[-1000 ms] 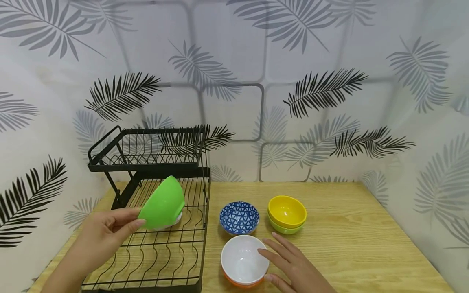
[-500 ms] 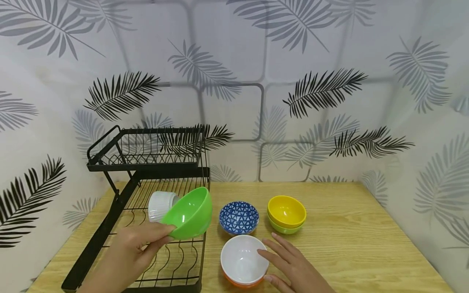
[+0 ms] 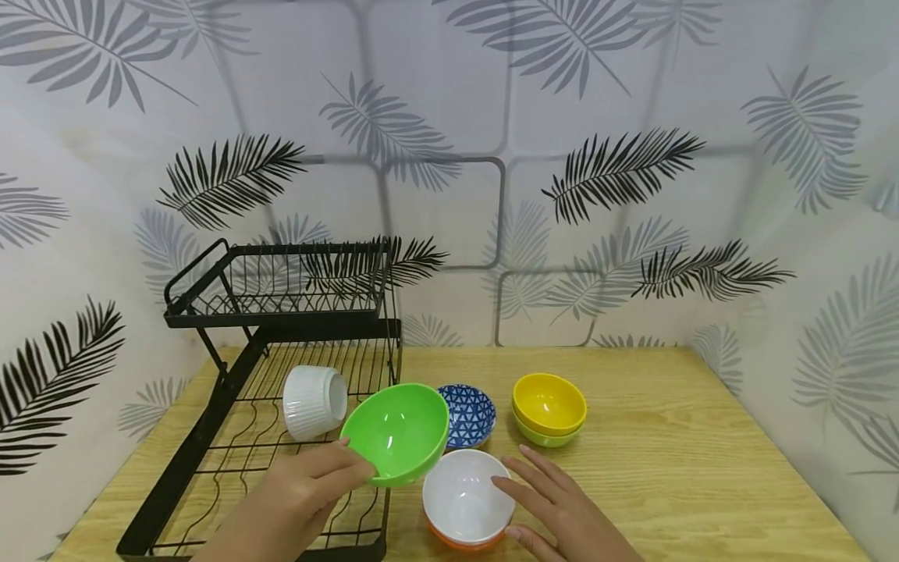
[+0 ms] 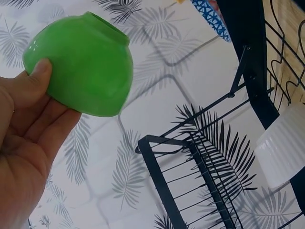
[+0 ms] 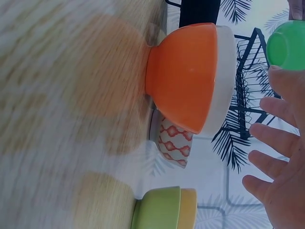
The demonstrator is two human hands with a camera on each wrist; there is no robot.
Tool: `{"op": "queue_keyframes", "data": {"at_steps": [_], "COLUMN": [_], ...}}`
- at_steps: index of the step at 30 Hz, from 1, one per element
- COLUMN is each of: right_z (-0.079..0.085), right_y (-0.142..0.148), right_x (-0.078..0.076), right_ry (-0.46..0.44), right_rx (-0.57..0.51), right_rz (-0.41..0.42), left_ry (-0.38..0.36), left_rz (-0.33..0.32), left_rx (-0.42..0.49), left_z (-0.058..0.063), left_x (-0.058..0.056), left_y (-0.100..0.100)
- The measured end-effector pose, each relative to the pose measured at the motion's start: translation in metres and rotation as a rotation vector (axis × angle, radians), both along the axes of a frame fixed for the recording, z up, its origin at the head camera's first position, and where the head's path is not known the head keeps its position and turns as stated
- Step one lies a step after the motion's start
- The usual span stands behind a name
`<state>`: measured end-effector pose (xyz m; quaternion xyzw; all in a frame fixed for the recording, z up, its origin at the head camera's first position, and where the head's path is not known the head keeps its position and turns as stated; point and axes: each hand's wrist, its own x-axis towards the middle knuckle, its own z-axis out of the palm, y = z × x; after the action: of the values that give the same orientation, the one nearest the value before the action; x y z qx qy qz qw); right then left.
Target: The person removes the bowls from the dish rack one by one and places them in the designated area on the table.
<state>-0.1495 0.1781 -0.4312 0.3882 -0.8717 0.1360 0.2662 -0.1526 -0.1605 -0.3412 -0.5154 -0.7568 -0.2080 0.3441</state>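
My left hand [image 3: 298,496] pinches the rim of a bright green bowl [image 3: 400,429] between thumb and fingers. The bowl is tilted, its inside facing me, and overlaps the blue patterned bowl [image 3: 474,414] in the head view. The left wrist view shows its smooth outside, with the thumb pressed on it. Spread fingers of my right hand [image 3: 558,511] hover beside a white bowl [image 3: 465,496], which sits in an orange bowl [image 5: 183,76] on the table. A ribbed white cup [image 3: 312,402] lies on its side in the black dish rack [image 3: 281,320].
A yellow bowl [image 3: 548,402] is stacked in a light green bowl [image 3: 551,440] at the back, right of the blue one. The two-tier rack fills the table's left side. A leaf-patterned curtain [image 3: 597,101] hangs behind the wooden table [image 3: 674,460].
My left hand has carried the green bowl rightward out of the rack area and turned its inside toward me. The white cup behind it has come into view. My right hand stays put.
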Motion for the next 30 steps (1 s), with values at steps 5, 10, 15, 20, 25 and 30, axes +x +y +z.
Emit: {"op": "queue_keyframes", "data": {"at_steps": [5, 10, 15, 20, 25, 30], "right_z": [0.005, 0.012, 0.018, 0.022, 0.024, 0.024], "right_y": [0.0, 0.002, 0.001, 0.0, -0.002, -0.004], "right_x": [0.002, 0.003, 0.003, 0.005, 0.006, 0.005], "right_ry": [-0.022, -0.058, -0.039, -0.037, -0.001, 0.075], "right_rx": [-0.026, -0.085, -0.142, -0.156, -0.194, -0.222], "right_rz": [-0.011, 0.008, 0.048, 0.044, 0.085, 0.142], "left_ry": [0.045, 0.068, 0.069, 0.051, 0.019, 0.013], "left_rz": [0.05, 0.08, 0.051, 0.022, -0.008, -0.008], "left_rx": [-0.049, -0.118, -0.147, -0.18, -0.227, -0.242], "left_z": [-0.004, -0.006, -0.01, -0.014, -0.017, -0.02], "left_x": [0.002, 0.003, 0.0, -0.003, -0.005, -0.005], "left_y": [0.01, 0.023, 0.033, 0.038, 0.04, 0.045]}}
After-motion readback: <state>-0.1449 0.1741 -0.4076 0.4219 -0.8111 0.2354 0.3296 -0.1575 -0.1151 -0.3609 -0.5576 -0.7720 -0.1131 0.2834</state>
